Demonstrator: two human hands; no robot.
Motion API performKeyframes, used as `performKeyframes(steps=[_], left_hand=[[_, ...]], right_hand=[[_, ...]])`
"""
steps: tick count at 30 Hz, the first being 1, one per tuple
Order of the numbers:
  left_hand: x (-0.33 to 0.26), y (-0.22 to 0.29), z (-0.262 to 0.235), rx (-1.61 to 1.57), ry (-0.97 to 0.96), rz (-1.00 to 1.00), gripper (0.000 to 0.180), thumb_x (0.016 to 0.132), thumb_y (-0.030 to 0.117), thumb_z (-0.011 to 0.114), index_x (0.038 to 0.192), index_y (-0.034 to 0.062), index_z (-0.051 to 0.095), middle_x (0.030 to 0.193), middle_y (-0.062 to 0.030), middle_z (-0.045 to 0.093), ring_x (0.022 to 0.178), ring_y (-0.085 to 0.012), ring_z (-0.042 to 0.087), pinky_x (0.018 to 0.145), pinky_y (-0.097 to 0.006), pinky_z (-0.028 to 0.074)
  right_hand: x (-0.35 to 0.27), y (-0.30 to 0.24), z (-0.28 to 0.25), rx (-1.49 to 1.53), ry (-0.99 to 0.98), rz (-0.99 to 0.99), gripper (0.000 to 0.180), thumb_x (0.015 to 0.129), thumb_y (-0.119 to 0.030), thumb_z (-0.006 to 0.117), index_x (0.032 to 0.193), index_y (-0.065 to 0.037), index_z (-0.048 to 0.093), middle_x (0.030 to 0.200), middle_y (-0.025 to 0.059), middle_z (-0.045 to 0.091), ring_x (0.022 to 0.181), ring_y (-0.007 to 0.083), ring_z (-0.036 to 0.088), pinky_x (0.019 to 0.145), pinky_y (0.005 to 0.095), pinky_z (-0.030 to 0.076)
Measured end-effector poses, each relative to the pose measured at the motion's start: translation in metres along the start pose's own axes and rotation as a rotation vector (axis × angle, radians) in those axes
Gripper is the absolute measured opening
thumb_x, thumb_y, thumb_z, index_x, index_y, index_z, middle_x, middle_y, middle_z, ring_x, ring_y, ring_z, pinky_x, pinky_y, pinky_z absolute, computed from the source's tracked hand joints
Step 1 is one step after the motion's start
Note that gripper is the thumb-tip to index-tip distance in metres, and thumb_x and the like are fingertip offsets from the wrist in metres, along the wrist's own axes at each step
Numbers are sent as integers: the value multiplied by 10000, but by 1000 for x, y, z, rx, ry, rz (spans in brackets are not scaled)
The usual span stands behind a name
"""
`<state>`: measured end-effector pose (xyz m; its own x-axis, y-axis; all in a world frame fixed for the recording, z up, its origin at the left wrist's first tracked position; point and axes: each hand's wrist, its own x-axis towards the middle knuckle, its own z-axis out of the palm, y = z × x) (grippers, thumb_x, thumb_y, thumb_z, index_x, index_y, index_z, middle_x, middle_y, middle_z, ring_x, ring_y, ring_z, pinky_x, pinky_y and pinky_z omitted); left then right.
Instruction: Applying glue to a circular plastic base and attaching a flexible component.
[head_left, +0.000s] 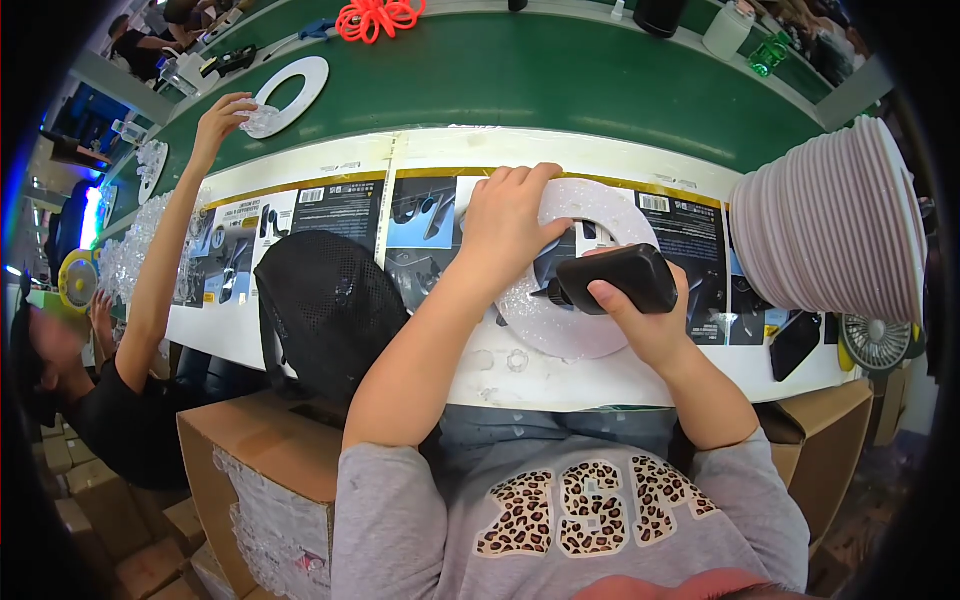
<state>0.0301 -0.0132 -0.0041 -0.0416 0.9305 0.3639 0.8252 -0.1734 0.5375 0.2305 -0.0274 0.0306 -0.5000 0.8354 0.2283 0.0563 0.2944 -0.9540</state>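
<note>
A flat white glittery ring (565, 335) lies on the paper-covered front strip of the table before me. My left hand (510, 225) holds it at its upper left, thumb on the face and fingers along the outer edge. Tilted over the ring is a black squeeze bottle (622, 280), its narrow nozzle pointing left at the ring's left band. My right hand (650, 315) is wrapped round this bottle, with the thumb on its near side. Whether anything comes out of the tip is too small to tell.
A black mesh cap (325, 305) sits left of my forearm. On the right stand a large white spool (830, 225), a phone (795, 345) and a small fan (875, 340). A co-worker's hand (222, 120) touches another white ring (305, 95), near clear plastic pieces (150, 240). Cardboard boxes (265, 450) flank me.
</note>
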Motion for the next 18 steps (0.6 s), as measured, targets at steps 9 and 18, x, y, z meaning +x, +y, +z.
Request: performKeyframes(steps=[9,18], left_hand=[[2,-2,1,6,1,6,551,688,225,836,1170,85,609,1015,-97,669,1049,-277,592,901,-401,439],[0,0,1,-2,-5,-3,550,689,230,834,1170,85,609,1016,-96,669,1050,-278,590,904,-401,436]], right_hand=[[1,0,0,-10,-13,13,282,821,-146,798,1034,9,699,908,85,733,799,110,674,731,242,533],[-1,-2,-1,-4,-15,24,280,815,-144,802,1023,13,701,899,85,731,795,108,671,721,239,530]])
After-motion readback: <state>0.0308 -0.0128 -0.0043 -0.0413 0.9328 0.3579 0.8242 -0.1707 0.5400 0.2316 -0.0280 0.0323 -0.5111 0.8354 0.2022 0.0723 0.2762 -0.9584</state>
